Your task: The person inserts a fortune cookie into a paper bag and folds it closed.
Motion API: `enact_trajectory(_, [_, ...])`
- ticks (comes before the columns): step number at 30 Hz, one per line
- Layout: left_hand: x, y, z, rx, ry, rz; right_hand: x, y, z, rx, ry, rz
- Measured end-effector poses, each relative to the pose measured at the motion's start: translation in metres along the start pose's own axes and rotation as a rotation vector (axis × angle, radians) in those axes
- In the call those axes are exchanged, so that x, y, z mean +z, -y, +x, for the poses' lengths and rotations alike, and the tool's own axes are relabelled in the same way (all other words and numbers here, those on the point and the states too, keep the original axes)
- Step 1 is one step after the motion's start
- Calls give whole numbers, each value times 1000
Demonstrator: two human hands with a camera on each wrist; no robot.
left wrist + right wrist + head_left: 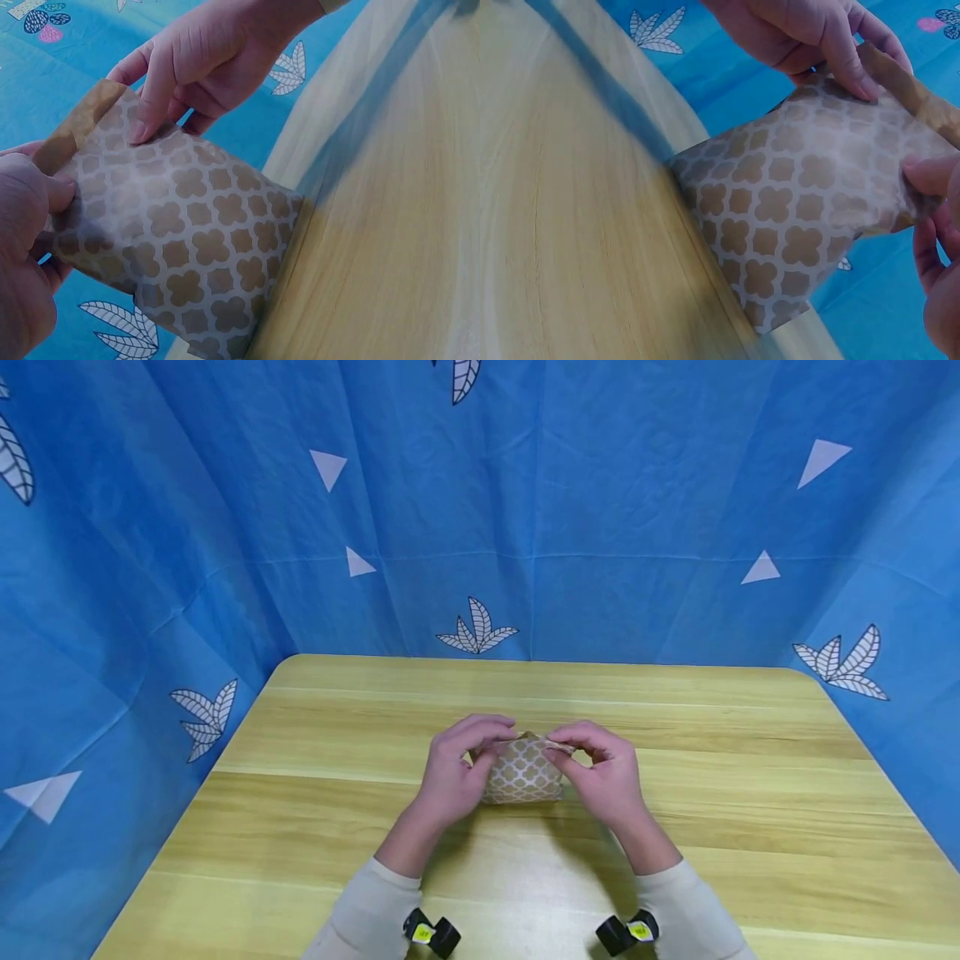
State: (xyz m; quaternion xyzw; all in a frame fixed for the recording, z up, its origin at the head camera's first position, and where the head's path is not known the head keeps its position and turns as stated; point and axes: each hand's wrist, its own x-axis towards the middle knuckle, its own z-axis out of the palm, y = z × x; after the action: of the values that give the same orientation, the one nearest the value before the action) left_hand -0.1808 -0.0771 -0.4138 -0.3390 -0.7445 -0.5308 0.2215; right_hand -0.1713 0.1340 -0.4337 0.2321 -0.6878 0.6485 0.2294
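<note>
A brown paper bag (522, 774) with a white lattice pattern stands on the table, its top edge between both hands. The left hand (463, 766) pinches the upper left corner, thumb on the patterned face. At the upper right corner, the right hand (602, 766) pinches the paper the same way. In the left wrist view the bag (196, 240) has a plain brown strip along its top, and its lower edge meets the tabletop. The right wrist view shows the bag's patterned side (772, 202) slightly creased. What the bag contains is hidden.
The wooden table (300, 843) has rounded far corners. A blue curtain (600, 510) with white leaves and triangles hangs behind it and along both sides. Black wrist cameras (442, 937) sit at the cuffs of the pale sleeves (367, 914).
</note>
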Motion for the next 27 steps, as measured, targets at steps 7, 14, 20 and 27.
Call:
enact_trajectory(7, [0,-4,-1,-94,17,-21,-2,-2,1,-129,31,12])
enact_trajectory(14, [-1,-1,-3,-56,14,-16,-1,-7,6,-391,-15,-196])
enact_trajectory(20, [0,-3,-2,-80,-40,-16,3,13,10,-415,20,-266])
enact_trajectory(27, [0,-7,-1,-140,-81,-46,10,33,10,-355,-19,-264])
